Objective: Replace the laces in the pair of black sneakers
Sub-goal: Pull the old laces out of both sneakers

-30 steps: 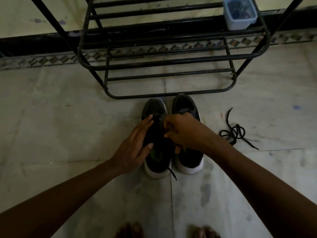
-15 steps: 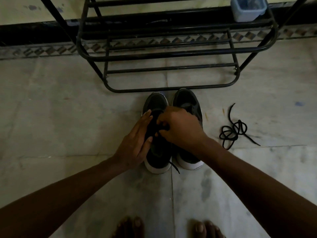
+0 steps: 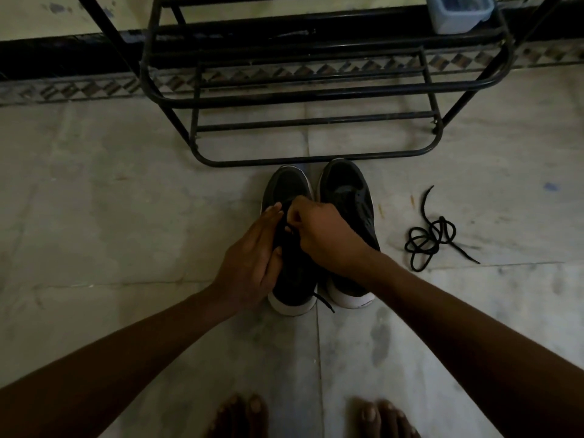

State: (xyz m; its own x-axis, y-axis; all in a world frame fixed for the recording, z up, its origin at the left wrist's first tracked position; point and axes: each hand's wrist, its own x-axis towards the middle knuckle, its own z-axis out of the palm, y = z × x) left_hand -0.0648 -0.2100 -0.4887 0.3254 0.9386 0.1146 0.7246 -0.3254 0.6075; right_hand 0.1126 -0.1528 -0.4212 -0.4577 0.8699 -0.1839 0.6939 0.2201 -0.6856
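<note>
Two black sneakers with white soles stand side by side on the floor, toes away from me. My left hand [image 3: 252, 263] lies with straight fingers against the left side of the left sneaker [image 3: 289, 184]. My right hand [image 3: 325, 235] reaches across from the right sneaker [image 3: 347, 184] and pinches the black lace at the left sneaker's eyelets. One lace end [image 3: 325, 303] trails out by the left sneaker's heel. A loose black lace [image 3: 433, 235] lies tangled on the floor to the right.
A black metal shoe rack [image 3: 316, 159] stands directly behind the sneakers, with a pale blue plastic box [image 3: 458, 17] on an upper shelf at the right. My bare feet [image 3: 240, 418] are at the bottom edge. The floor is pale stone tile.
My right hand has moved left and toward the toe along the left sneaker's lacing. My left hand has stayed against that sneaker's side. The camera has tilted slightly down.
</note>
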